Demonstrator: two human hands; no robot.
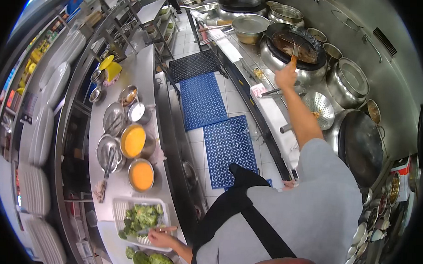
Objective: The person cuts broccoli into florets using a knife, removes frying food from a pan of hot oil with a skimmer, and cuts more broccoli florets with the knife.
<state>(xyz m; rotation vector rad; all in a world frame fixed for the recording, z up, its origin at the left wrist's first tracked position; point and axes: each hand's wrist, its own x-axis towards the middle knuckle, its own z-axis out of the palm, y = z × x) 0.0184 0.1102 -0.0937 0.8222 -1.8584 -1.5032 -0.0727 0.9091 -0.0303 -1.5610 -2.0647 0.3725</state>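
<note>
My right hand (286, 77) is closed around the wooden handle of a thin-pronged tool (295, 52), whose far end reaches into a dark wok (311, 62) with brownish contents. At the lower left, my left hand (160, 238) grips a knife (168, 228), its blade over broccoli pieces (145, 216) in a white plastic basket (119, 208). More broccoli (153, 261) lies on the white board below the basket. Pinkish fingers (290, 184) show at the stove counter's edge, mostly hidden by the grey shirt; I cannot tell whose they are.
Two pots of orange liquid (133, 141) and several metal bowls (114, 118) stand on the left counter. A perforated ladle (318, 108) and a second wok (361, 147) are along the right stove. Blue mats (229, 149) cover the tiled aisle. Stacked white plates (44, 131) fill the left shelf.
</note>
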